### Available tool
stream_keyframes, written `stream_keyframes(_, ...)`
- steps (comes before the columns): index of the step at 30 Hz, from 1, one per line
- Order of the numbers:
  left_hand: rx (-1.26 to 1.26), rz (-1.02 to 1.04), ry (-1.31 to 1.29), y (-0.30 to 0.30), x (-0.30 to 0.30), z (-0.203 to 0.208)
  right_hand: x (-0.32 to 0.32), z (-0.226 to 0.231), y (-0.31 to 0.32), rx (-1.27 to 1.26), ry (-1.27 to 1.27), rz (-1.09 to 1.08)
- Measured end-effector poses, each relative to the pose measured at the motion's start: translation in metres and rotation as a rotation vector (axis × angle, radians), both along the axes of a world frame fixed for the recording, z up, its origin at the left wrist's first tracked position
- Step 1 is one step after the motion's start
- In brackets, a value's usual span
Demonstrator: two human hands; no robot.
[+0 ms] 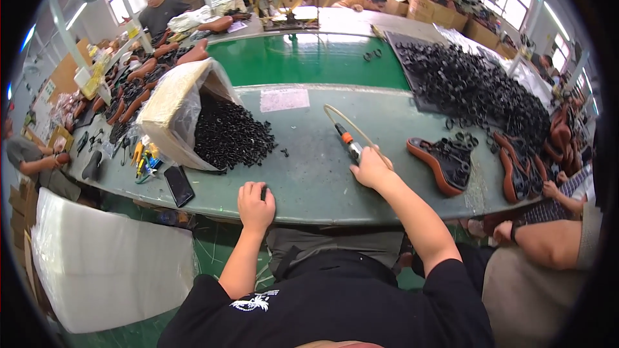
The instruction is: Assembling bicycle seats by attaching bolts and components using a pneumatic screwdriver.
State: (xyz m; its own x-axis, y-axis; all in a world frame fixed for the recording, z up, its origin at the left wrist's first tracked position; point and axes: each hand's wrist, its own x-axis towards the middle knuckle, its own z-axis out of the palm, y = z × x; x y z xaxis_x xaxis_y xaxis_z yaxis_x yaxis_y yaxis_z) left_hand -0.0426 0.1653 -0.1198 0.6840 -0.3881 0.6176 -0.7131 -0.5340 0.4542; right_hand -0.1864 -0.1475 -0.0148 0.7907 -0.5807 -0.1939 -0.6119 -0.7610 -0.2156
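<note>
My right hand (373, 167) is wrapped round a pneumatic screwdriver (350, 144) with a black end and an orange band. A thin pale hose (342, 115) curves away from the tool. My left hand (256, 206) rests at the near edge of the bench, its fingers curled on a small black part (264, 193); most of that part is hidden. Ahead of this hand, small black parts (232, 132) spill in a heap out of a tipped, plastic-lined carton (169, 100). A brown-and-black bicycle saddle (445, 166) lies upside down to the right of my right hand.
A dark phone (178, 186) and yellow-handled tools (138, 153) lie left of the heap. Black rings (471, 84) are piled at the right, beside more saddles (516, 171). A green belt (309, 61) crosses behind. Co-workers sit or stand around; one is close at my right.
</note>
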Motion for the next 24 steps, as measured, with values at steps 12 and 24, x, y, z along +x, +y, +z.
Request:
stream_keyframes(12, 0.095, -0.039, -0.011, -0.001, 0.007, 0.000, -0.060, 0.016, -0.010, 0.459, -0.985, -0.088)
stream_keyframes(24, 0.334, -0.085, 0.022, -0.075, 0.084, 0.017, -0.092, -0.028, 0.010, 0.530, -1.339, 0.239)
